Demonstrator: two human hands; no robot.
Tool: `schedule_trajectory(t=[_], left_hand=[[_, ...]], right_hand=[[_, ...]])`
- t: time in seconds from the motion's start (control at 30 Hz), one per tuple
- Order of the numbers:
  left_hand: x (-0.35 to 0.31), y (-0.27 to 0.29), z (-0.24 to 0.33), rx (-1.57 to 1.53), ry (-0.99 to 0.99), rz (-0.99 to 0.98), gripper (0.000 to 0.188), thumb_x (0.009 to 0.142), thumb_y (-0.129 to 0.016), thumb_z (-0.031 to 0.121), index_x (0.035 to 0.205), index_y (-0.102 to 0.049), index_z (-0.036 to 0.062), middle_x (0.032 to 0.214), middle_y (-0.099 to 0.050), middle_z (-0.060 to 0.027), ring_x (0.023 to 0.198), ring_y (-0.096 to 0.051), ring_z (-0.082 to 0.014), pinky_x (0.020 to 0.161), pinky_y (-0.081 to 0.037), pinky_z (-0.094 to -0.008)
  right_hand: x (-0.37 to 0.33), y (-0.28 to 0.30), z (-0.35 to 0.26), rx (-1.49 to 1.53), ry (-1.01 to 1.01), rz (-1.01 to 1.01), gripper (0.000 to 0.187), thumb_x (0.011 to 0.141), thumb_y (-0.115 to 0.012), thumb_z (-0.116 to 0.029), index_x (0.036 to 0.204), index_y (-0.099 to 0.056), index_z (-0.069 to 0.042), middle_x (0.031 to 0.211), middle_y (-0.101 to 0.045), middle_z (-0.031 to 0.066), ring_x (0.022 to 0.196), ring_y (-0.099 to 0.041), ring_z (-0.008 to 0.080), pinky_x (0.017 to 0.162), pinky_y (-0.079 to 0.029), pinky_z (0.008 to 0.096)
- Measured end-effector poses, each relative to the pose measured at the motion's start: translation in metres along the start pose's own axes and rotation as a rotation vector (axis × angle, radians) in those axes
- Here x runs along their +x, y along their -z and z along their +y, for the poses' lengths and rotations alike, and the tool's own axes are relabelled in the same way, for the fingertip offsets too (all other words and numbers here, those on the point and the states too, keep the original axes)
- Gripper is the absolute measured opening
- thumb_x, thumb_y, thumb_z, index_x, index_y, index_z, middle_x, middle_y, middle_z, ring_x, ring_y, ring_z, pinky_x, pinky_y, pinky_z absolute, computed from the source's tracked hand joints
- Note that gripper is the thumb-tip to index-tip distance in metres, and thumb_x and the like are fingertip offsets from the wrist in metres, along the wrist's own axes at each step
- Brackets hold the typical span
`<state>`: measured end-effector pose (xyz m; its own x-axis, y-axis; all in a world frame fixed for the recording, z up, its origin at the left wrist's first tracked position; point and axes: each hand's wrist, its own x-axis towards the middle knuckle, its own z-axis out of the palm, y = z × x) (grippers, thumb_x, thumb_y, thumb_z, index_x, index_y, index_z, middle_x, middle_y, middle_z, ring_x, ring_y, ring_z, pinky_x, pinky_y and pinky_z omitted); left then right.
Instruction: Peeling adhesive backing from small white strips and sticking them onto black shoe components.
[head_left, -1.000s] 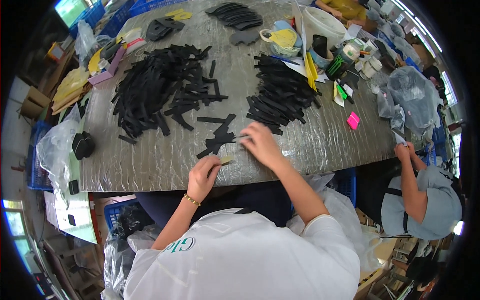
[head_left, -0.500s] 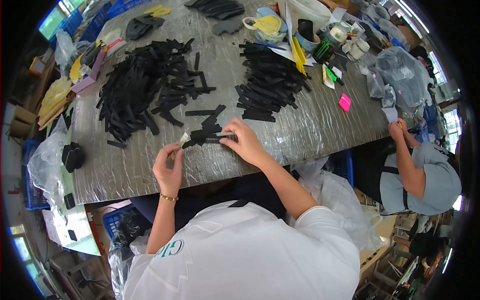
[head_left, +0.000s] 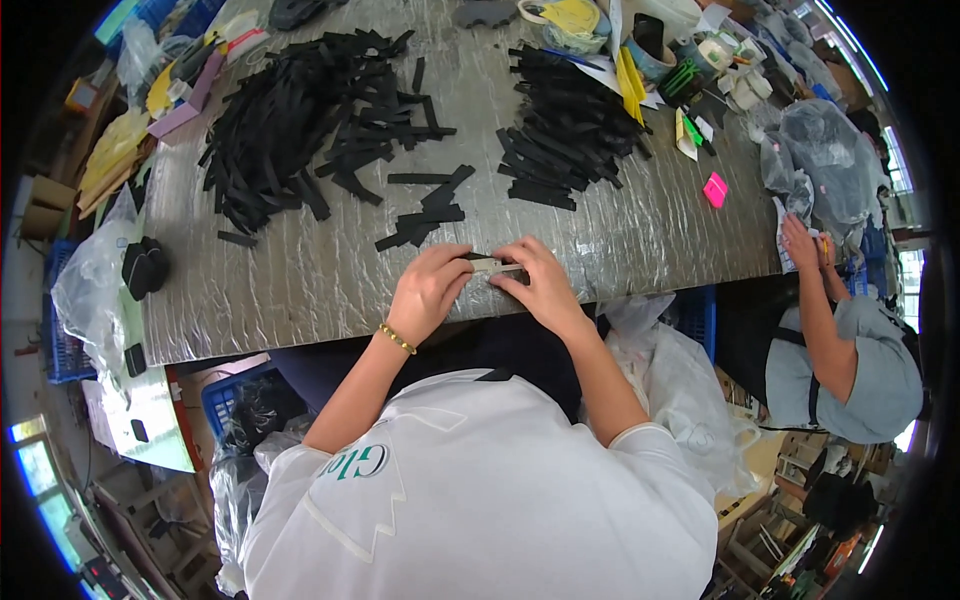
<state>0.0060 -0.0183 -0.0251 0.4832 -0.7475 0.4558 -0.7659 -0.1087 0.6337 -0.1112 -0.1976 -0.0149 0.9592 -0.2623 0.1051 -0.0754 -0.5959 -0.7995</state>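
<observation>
Close together above the near edge of the table, my left hand [head_left: 428, 288] and my right hand [head_left: 540, 286] have their fingers pinched on a small pale flat piece [head_left: 485, 266]. Something dark shows along it at the fingertips, too small to make out. Just beyond my hands lies a small group of black strips [head_left: 422, 222], some crossing one another. At the far left is a large heap of black strips [head_left: 275, 130], with a second pile of black strips [head_left: 570, 135] to the right of it.
A foil-like sheet covers the table [head_left: 330, 290]. A pink sticky note [head_left: 714, 190] lies on the right, with cups and tools behind it. A pink box [head_left: 188, 100] stands far left. At the right edge a co-worker's hands [head_left: 800, 245] work beside plastic bags [head_left: 825, 160].
Both hands have come nearer to me, away from the small group of strips, and closer together. My left hand has moved right. The whole view has shifted, and the co-worker's hands have moved.
</observation>
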Motion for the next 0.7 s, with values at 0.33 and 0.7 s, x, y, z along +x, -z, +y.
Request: schedule_trajectory(t=[0.33, 0.7], left_hand=[[-0.007, -0.005, 0.01, 0.095, -0.009, -0.05, 0.023, 0.078, -0.07, 0.0, 0.1, -0.07, 0.004, 0.099, -0.065, -0.0094, 0.092, -0.063, -0.0293, 0.082, -0.053, -0.0397], [-0.011, -0.01, 0.013, 0.118, 0.001, -0.032, 0.029, 0.075, -0.065, -0.002, 0.103, -0.07, 0.0037, 0.1, -0.065, -0.0089, 0.093, -0.064, -0.0285, 0.08, -0.055, -0.0383]], right_hand=[[-0.011, -0.016, 0.004, -0.144, 0.078, 0.201, 0.021, 0.083, -0.073, -0.006, 0.102, -0.065, -0.003, 0.097, -0.057, 0.0125, 0.094, -0.059, 0.034, 0.082, -0.047, 0.0424], [-0.026, -0.038, -0.001, -0.169, -0.08, 0.384, 0.017, 0.087, -0.073, -0.01, 0.098, -0.064, -0.002, 0.092, -0.058, 0.0131, 0.086, -0.059, 0.0356, 0.076, -0.046, 0.0441]])
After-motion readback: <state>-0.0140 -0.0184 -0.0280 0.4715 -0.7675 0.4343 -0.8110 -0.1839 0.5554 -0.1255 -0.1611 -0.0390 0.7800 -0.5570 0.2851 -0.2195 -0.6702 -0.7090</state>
